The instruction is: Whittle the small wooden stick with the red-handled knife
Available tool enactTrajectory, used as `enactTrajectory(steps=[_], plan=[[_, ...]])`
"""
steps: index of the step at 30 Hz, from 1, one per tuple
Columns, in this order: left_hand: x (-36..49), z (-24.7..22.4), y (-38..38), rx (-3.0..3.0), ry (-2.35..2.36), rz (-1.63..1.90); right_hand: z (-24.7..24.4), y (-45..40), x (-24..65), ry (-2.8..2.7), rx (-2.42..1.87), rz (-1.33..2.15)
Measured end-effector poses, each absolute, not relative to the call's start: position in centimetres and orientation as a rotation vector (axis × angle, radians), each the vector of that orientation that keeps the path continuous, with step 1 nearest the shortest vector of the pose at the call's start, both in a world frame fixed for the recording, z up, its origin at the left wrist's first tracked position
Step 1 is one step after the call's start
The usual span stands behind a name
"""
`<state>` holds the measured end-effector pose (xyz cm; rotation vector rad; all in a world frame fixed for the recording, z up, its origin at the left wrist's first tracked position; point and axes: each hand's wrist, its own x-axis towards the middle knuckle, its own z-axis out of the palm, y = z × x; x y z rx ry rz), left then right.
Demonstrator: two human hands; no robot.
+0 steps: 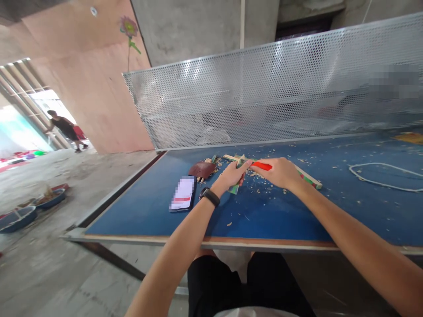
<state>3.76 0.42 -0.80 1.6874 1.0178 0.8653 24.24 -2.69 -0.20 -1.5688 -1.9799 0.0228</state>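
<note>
My left hand (230,175) is closed around a small piece of wood (234,189) with green on its surface, whose lower end sticks out below the fingers. My right hand (280,171) is wrapped round a red-handled tool (262,165), which reaches toward the left thumb; its working end is hidden or too small to make out. Both hands meet just above the blue tabletop (139,215). Behind and under them lies a long wooden strip (310,179) with green and red patches, partly covered by the right hand. Pale wood shavings (257,179) are scattered around.
Left of my hands lie a phone (183,193) and a brown object (201,169) among wood bits. A white cord loop (380,165) rests at right. A perforated metal panel (264,97) lines the back edge. A person (64,127) and basins (18,219) are at far left.
</note>
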Motion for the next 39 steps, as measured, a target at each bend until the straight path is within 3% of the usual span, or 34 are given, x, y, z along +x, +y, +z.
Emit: enactTrajectory(steps=[9,21,31,39], plan=[[3.8,-0.7,1.1,1.648,0.962,0.910,0.2,-2.5,24.6,-2.043,-1.442,0.266],[3.7,-1.4,2.0,1.679,0.920,0.921,0.4,-2.7,24.3,-2.018,-1.501,0.212],[3.8,0.2,0.3,1.671,1.056,0.959,0.3,-3.1,23.0,-1.937,-1.599,-0.061],[3.7,0.2,0.2,1.724,1.010,0.896,0.5,-2.8,24.5,-2.016,-1.450,0.216]])
